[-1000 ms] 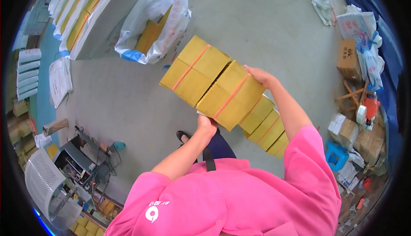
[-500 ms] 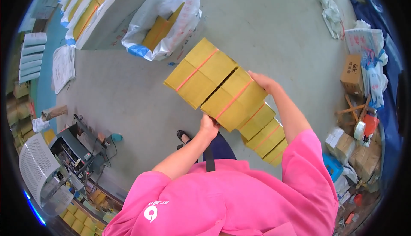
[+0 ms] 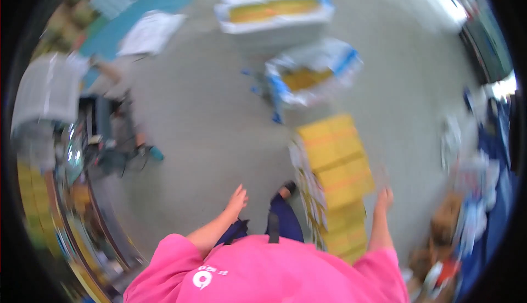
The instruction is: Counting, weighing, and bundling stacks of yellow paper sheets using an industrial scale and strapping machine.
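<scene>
The view is blurred, so fine detail is lost. The stack of yellow boxes (image 3: pixel 336 163), crossed by orange tape bands, lies on the grey floor (image 3: pixel 208 132) and serves as the landmark here. Neither hand holds it. The right hand (image 3: pixel 384 197) hangs just beside the stack's right edge, fingers spread and empty, close to the boxes but with no clear contact. The left hand (image 3: pixel 237 198) is well to the left of the stack, also with fingers loose and holding nothing, over bare floor. The 2 hands are wide apart, with the stack's near end between them.

A dark shoe (image 3: pixel 286 188) shows just left of the stack's near end, below the pink shirt (image 3: pixel 274 270) filling the lower edge.

Beyond the far end of the stack sits an open white and blue sack (image 3: pixel 313 78) with yellow contents inside. Farther beyond that, more white sacks (image 3: pixel 272 6) lie piled. Far to the left of the stack stands a dark machine (image 3: pixel 104 132) among clutter. To the right of the stack, blurred blue and white bundles (image 3: pixel 483 182) crowd the edge
</scene>
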{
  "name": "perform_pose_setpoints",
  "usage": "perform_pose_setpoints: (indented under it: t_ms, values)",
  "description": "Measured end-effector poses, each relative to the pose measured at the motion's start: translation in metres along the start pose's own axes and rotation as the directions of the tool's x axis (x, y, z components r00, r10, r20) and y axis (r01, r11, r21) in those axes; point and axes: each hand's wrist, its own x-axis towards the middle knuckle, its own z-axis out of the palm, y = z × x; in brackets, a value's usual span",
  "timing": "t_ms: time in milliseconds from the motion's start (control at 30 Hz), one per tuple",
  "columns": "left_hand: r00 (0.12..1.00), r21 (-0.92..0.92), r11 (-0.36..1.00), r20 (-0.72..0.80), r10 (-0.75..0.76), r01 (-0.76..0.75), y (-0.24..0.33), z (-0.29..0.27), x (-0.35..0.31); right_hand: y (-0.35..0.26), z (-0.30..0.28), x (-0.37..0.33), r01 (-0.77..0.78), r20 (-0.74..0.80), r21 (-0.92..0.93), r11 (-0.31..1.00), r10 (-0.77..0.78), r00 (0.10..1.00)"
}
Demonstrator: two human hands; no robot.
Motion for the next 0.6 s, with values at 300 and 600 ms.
perform_pose_setpoints:
  t_ms: [300, 600]
  values:
    - [0.824, 0.247, 0.928, -0.557, -0.099, 0.278, -0.276, -0.286, -0.102, -0.183, 0.148, -0.070, 0.652, 0.434, 0.067, 0.755, -0.610, 0.663]
    - [0.727, -0.424, 0.889, -0.554, -0.407, 0.175, -0.396, -0.386, -0.181, -0.404, 0.374, -0.376, 0.861, 0.723, 0.426, 0.277, -0.677, -0.140]
